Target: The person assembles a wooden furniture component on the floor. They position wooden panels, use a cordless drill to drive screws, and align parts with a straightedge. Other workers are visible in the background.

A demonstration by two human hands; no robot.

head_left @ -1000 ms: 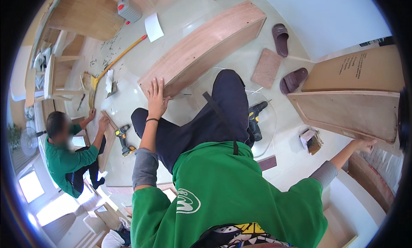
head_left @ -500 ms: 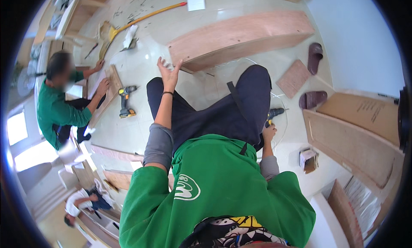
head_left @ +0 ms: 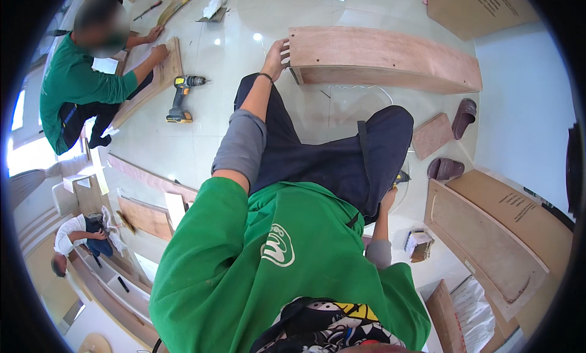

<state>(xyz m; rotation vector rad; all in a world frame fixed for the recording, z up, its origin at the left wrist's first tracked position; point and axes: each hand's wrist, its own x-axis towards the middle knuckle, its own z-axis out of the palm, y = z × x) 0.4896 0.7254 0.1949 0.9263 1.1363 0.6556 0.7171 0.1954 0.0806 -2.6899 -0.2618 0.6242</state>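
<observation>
The long wooden box (head_left: 384,52) lies on the tiled floor (head_left: 223,78), just beyond the person's knees. At its left end the left hand (head_left: 278,58) rests with fingers loosely bent, not clenched. The right hand (head_left: 388,200) is down at the drill (head_left: 401,178); the leg (head_left: 378,148) hides too much to tell whether it grips. An uneven push could skid the box on that glossy floor, or trap the pale cord (head_left: 383,90) beside it. A second ago the right hand was out by the framed panel (head_left: 482,243).
</observation>
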